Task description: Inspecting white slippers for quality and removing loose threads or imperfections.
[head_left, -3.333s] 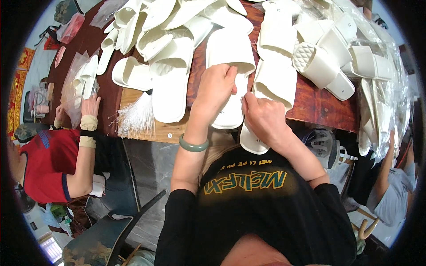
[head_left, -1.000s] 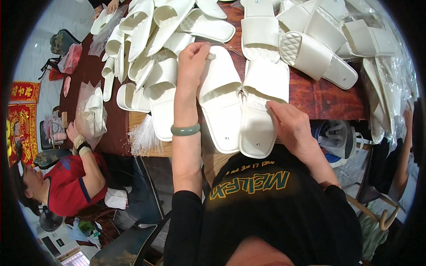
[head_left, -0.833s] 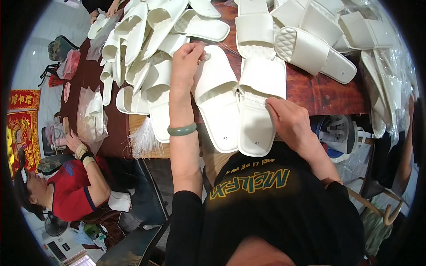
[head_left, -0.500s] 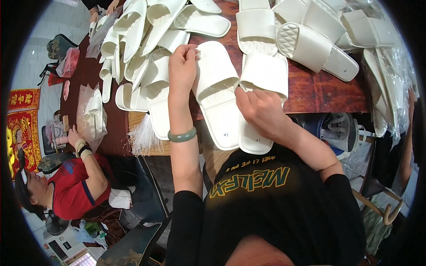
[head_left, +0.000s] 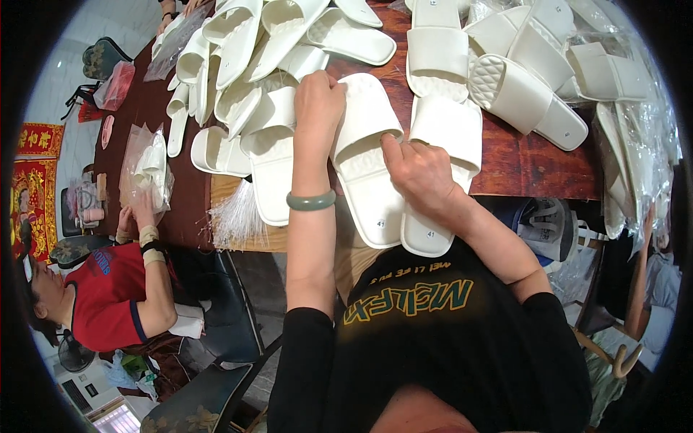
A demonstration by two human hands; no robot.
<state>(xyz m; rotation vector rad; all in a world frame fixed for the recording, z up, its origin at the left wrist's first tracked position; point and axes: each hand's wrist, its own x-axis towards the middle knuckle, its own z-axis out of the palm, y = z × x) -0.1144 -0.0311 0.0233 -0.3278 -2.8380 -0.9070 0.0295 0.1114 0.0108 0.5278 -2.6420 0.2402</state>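
I'm curling left hand (head_left: 320,102) closed by the white slipper's (head_left: 367,162) toe, pinching right hand (head_left: 422,173) alongside; can't tell what's held.

There is one green bangle (head_left: 311,202), one bundle of strands (head_left: 238,218), and perhaps two dozen overlapping white slippers (head_left: 369,195).

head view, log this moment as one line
left hand: closed, beside toe of left white slide slipper | right hand: closed, at that slipper's strap edge, over right white slide slipper | nearby: thin white strands
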